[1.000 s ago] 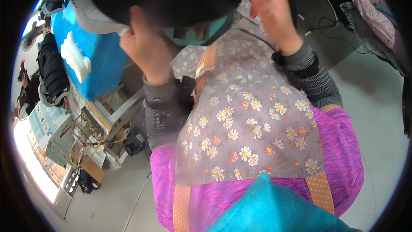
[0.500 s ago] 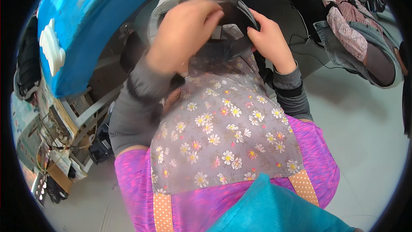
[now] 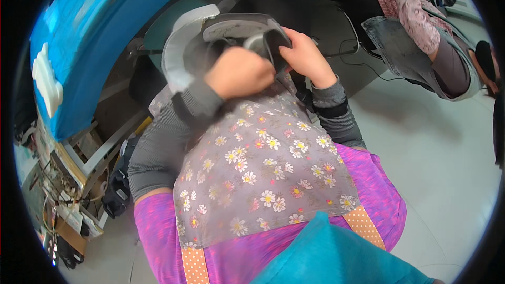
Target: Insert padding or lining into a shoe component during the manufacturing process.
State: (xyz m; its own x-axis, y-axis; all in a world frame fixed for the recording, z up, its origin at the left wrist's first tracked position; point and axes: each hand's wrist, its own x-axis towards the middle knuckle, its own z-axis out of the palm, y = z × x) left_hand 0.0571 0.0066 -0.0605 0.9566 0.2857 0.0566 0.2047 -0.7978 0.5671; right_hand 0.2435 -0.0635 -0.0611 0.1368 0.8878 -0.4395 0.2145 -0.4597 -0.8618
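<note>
A cap-like fabric piece, with a pale curved band on its left and dark grey cloth on its right, is held above my lap. My right hand pinches its dark right edge, thumb on the near side and fingers behind. My left hand, blurred, is curled in front of its opening; whatever those fingers hold is hidden. Inside the opening a pale curved panel shows. Below both hands lies my grey flowered apron.
A blue-covered table edge curves along the upper left, with a white shaped piece on it. A cluttered stand is at the left. Another person's sleeve shows at the upper right, near a dark cable.
My left hand has come down and curled in front of the opening. The cap-like piece has tilted and shifted left, showing more pale inside. My right hand still pinches its edge.
</note>
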